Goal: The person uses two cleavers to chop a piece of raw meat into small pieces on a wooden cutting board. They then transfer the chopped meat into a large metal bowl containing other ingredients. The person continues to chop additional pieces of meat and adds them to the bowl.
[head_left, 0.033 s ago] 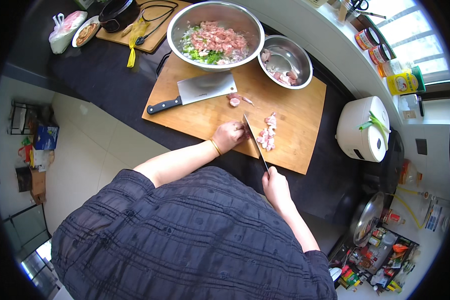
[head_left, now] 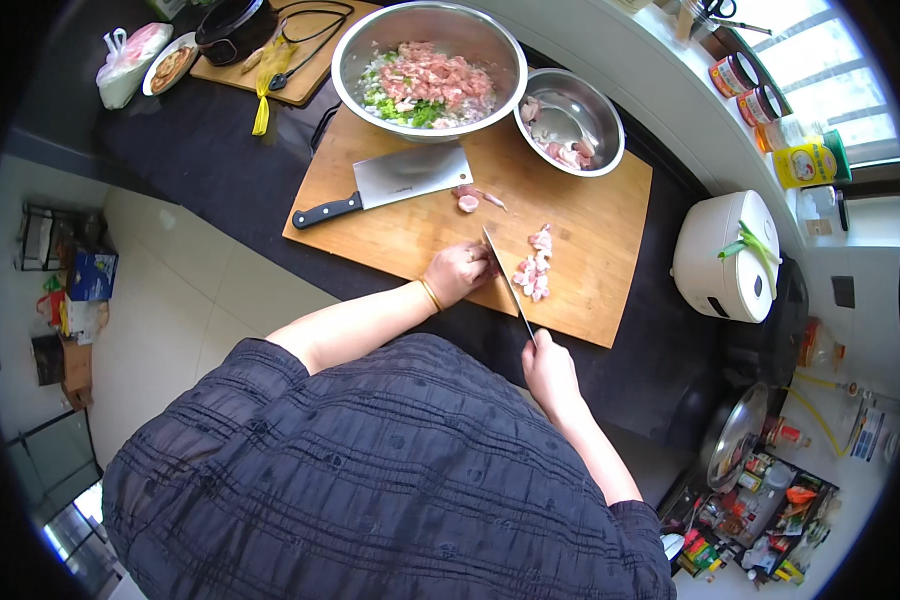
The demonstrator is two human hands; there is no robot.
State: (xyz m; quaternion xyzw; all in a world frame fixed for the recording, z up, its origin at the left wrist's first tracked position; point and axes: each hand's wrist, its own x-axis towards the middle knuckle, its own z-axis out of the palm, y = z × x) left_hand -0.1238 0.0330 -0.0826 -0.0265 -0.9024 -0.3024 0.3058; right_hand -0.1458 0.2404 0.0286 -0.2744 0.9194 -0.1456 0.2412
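Note:
My right hand [head_left: 552,372] grips the handle of a knife [head_left: 508,280], its blade slanting up and left over the near part of a wooden cutting board [head_left: 595,250]. Close against the blade's left side, my left hand [head_left: 457,272] has its fingers curled down on a piece of raw meat [head_left: 494,266], mostly hidden by fingers and blade. Small cut pieces of meat [head_left: 534,272] lie in a loose row right of the knife. Beyond my left hand are a round meat piece [head_left: 468,203] and a thin strip. A cleaver [head_left: 410,178] with a black handle rests flat farther left.
At the board's far side stand a large steel bowl [head_left: 515,75] of minced meat and chopped greens, and a smaller steel bowl [head_left: 610,150] with meat pieces. A white rice cooker [head_left: 715,260] with green onion on its lid is to the right. Jars [head_left: 760,105] line the windowsill.
The knife's tip and my right hand have shifted very slightly to the left. My left hand stays in place on the meat.

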